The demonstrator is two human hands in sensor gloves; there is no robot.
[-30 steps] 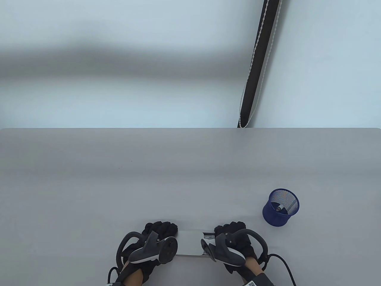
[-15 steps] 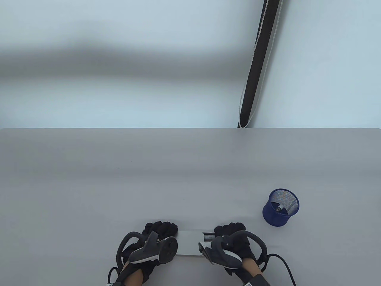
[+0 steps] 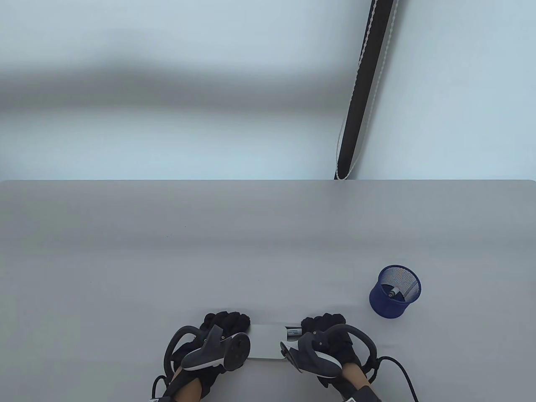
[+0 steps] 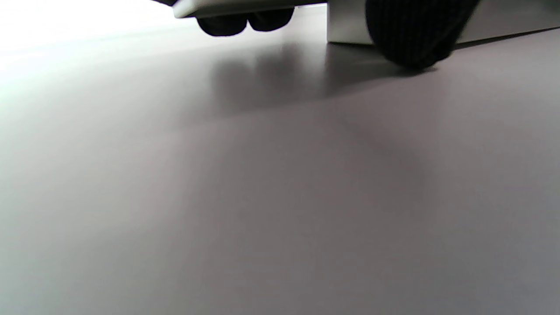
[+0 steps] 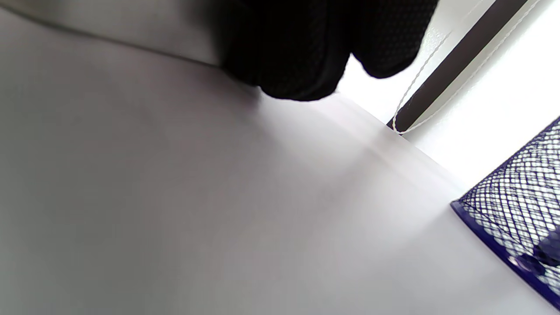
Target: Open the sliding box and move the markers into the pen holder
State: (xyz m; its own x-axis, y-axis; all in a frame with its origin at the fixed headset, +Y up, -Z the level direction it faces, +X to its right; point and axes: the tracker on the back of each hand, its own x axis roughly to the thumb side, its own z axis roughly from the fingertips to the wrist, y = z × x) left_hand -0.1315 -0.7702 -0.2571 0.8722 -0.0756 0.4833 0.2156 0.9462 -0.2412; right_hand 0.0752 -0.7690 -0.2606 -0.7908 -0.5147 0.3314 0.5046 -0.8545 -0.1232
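1. The left hand (image 3: 217, 335) is in a black knit glove with a grey tracker strapped on its back; its fingers curl over the far left end of the sliding box (image 3: 268, 341) and its thumb presses the near side, so it grips that end.
2. The sliding box lies flat near the front edge of the grey table (image 3: 268, 251), between the two hands; it looks like smooth white card with rounded corners; it is open only a little at its right end.
3. In that small gap a marker (image 3: 293, 332) shows, white with a dark end; it lies inside the box; I cannot tell how many more are in there.
4. The right hand (image 3: 328, 341), gloved the same way, curls its fingers round the right end of the box; it seems to be the hand that pulls the tray.
5. The pen holder (image 3: 395, 292) stands well to the right, apart from the box; it is a round blue cup of wire mesh, wider at the top; one marker (image 3: 392, 292) is already inside.
6. My guess is that the job is partly done; the box must slide wider, and the markers left must go to the cup.
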